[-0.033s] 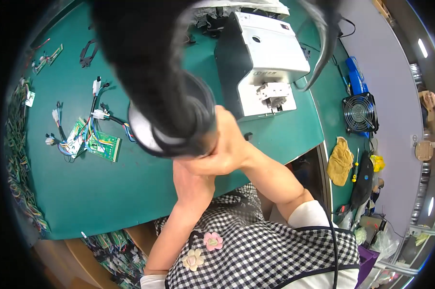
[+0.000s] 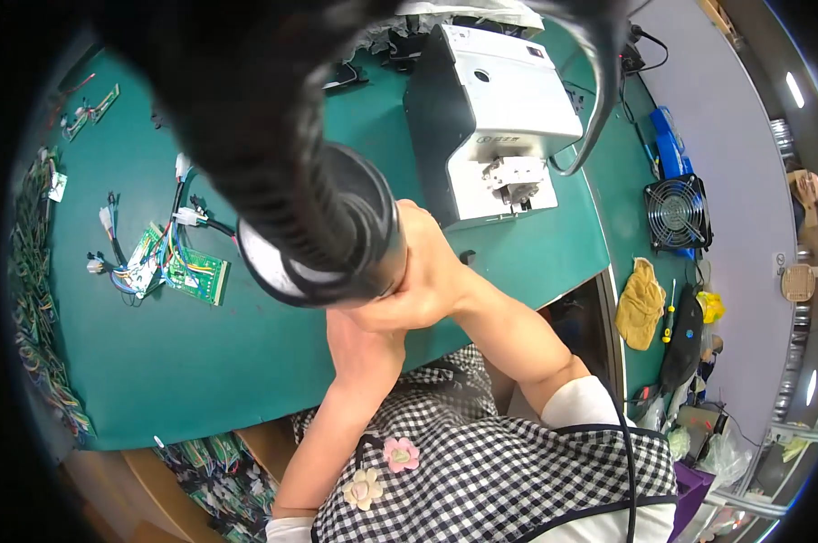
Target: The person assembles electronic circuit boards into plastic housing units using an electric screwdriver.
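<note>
A black ribbed hose (image 2: 309, 190) hangs down in front of me and ends in a round black hood (image 2: 382, 217). My right hand (image 2: 432, 271) is closed beside and beneath this hood, its thumb bent across; what its fingers hold is hidden. Tucked under the right hand is my left hand (image 2: 364, 348), with only its back and wrist showing. Left of the hood lie green circuit boards (image 2: 201, 276) with coloured wires and white connectors. A white and black machine (image 2: 518, 90) stands beyond my right hand, and a small black piece (image 2: 468, 257) lies near it.
Wire bundles (image 2: 38, 308) line the left edge of the green table (image 2: 183, 371). On the right are a cooling fan (image 2: 678, 210), a tan glove (image 2: 640, 308) and a screwdriver (image 2: 669, 321). More wired boards (image 2: 223, 480) sit below the front edge. A grey cable (image 2: 599, 118) hangs by the machine.
The hose has swung left, and its hood has shifted slightly down and left. Both hands stay nearly where they were.
</note>
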{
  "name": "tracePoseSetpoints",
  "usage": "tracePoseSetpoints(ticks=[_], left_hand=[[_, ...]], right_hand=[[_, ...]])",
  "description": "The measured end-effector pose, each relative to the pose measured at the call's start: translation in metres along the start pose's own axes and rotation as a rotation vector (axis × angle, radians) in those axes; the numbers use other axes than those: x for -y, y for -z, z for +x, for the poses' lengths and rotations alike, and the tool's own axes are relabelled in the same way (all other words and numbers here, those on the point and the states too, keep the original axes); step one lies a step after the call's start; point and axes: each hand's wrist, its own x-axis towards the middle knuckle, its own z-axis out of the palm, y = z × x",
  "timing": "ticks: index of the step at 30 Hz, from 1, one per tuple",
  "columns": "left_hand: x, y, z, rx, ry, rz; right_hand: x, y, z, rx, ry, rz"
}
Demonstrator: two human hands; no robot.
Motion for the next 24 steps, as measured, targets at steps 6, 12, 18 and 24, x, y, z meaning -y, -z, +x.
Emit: tracePoseSetpoints(ticks=[6,12,18,24], left_hand=[[-0.001,0.0,-0.003,-0.038,-0.009,0.021],[-0.007,0.008,0.002,0.008,-0.077,0.092],[-0.007,0.013,0.004,-0.01,-0.096,0.046],[0.005,0.009,0.014,0.008,-0.066,0.019]], right_hand=[[0.004,0.006,-0.005,0.01,0.189,-0.14],[0.05,0.082,-0.021,-0.636,0.356,0.077],[0.047,0.101,-0.013,-0.664,0.148,-0.23],[0.049,0.087,-0.026,-0.577,0.049,-0.1]])
